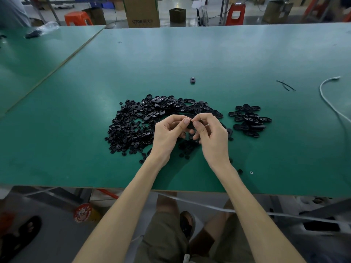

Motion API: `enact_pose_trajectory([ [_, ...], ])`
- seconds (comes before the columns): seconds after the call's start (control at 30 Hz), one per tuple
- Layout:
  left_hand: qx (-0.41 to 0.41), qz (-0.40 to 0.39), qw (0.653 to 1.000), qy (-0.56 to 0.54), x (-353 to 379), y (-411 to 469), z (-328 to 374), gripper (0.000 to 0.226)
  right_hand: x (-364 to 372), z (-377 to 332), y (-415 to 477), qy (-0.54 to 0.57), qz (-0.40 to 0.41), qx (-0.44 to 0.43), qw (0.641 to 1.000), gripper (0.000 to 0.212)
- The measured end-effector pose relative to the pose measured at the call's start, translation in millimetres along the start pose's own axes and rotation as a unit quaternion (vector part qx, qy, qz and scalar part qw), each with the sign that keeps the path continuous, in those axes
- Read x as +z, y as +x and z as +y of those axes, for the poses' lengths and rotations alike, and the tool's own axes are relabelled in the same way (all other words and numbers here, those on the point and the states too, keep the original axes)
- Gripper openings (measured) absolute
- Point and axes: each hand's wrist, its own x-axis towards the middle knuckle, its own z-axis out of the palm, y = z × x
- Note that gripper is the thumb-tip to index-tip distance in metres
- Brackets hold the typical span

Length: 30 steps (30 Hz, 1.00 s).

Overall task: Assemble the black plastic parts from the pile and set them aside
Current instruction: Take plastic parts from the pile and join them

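A small black part is pinched between the fingertips of the left hand and right hand, above the pile on the green surface. The pieces should be squared up before being pressed together, then laid with the finished stack to the right.

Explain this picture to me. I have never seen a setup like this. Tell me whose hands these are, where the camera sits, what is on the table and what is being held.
There is no machine here. A person works with bare hands, and the single picture comes from a camera worn on their head, looking forward and down. The left hand and right hand meet above a green table. Both pinch one small black part with thumb and fingers. Around the hands lies a big pile of loose black plastic pieces. To the right, apart from it, sits a smaller heap, probably the finished ones. Farther back lies a single piece, and a white cable curves near the right edge.
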Motion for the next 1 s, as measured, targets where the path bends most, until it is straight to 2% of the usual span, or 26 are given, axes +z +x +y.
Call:
enact_pose_trajectory([
  [0.23,-0.005,-0.009,1.000,0.000,0.7,-0.1,0.7,0.014,-5.7,2.2,0.6,0.084,0.023,0.062,0.994,0.016],
  [0.4,0.001,-0.027,1.000,0.005,0.6,-1.2,1.6,0.013,-8.2,5.2,1.2,0.119,0.026,0.076,0.990,0.014],
  [0.77,0.006,-0.030,0.999,0.023,3.0,-1.3,1.6,0.014,-8.8,7.2,1.7,0.142,0.024,0.086,0.986,0.014],
  [0.9,0.003,-0.021,1.000,0.020,2.5,-0.5,0.7,0.013,-8.7,7.3,1.5,0.143,0.017,0.081,0.986,0.007],
  [1.0,0.003,-0.021,1.000,0.020,1.2,0.0,0.1,0.013,-7.9,6.7,1.7,0.134,0.011,0.076,0.988,0.011],
])
